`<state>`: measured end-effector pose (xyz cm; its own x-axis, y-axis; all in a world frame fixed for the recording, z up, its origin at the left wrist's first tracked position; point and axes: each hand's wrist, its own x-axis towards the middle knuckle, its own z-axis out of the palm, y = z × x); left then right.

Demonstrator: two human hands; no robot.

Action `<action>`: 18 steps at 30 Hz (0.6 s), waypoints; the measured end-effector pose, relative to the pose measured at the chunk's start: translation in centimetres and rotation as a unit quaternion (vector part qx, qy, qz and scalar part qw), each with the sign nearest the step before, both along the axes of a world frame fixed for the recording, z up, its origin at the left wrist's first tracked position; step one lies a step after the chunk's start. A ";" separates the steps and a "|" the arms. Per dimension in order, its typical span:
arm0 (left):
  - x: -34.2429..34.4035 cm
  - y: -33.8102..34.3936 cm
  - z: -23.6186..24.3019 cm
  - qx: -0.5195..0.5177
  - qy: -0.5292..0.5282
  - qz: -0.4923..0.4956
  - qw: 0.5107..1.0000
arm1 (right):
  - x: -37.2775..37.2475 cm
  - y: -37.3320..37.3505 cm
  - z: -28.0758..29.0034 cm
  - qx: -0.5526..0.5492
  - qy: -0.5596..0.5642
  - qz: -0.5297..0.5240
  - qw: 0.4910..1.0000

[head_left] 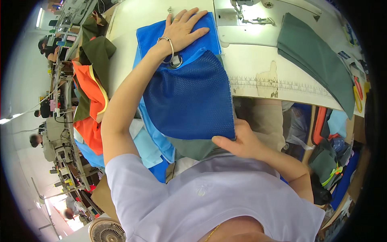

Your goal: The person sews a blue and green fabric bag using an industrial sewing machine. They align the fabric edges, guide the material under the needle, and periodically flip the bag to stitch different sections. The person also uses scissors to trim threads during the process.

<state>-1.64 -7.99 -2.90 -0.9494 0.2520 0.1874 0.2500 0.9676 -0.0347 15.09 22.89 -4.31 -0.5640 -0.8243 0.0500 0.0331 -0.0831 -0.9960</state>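
My left hand (183, 28) lies with fingers spread on a bright blue fabric (149, 36) at the top of the table. Below it a darker blue mesh piece (187, 97), with a lighter blue edge and a metal ring (176, 60) near my wrist, hangs over the table's front edge. My right hand (238, 137) grips this mesh at its lower right corner, thumb on top and fingers hidden underneath. Light blue pieces (147, 147) hang beneath, beside grey-green fabric (189, 149).
A sewing machine (250, 16) stands at top right, above a ruler strip (246, 82). Folded green fabric (310, 60) and scissors (358, 88) lie right. Orange and olive fabrics (88, 92) are piled left. Several co-workers (44, 52) sit at machines along the left; a fan (107, 232) is bottom left.
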 end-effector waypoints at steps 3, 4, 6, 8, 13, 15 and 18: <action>-1.5 -0.2 1.9 0.100 0.002 -0.013 0.995 | 0.1 -0.8 0.1 -0.037 0.052 -0.037 0.997; -1.8 0.4 3.5 0.090 -0.046 -0.001 0.995 | 0.0 -0.4 0.3 -0.007 0.025 -0.024 0.999; -1.5 0.6 6.6 0.070 -0.140 0.029 0.987 | -0.3 0.2 0.6 0.013 0.019 0.001 1.000; -0.8 -1.4 8.7 0.110 -0.240 -0.010 0.964 | -0.9 0.9 0.8 0.002 0.060 0.025 0.998; 10.1 -4.2 17.7 0.514 -0.183 -0.045 0.837 | -4.2 3.9 2.1 -0.069 0.089 0.060 0.992; 15.5 -7.1 19.9 0.587 -0.275 0.000 0.762 | -5.5 4.7 2.2 -0.090 0.085 0.061 0.990; 19.7 -7.6 21.7 0.500 -0.265 0.157 0.809 | -6.0 4.8 1.9 -0.104 0.065 0.063 0.990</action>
<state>18.10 -15.56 18.81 -0.9512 -0.0434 -0.3055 -0.2900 0.4641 0.8370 9.06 27.66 -2.41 -0.4354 -0.8519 0.2912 -0.0718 -0.2895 -0.9545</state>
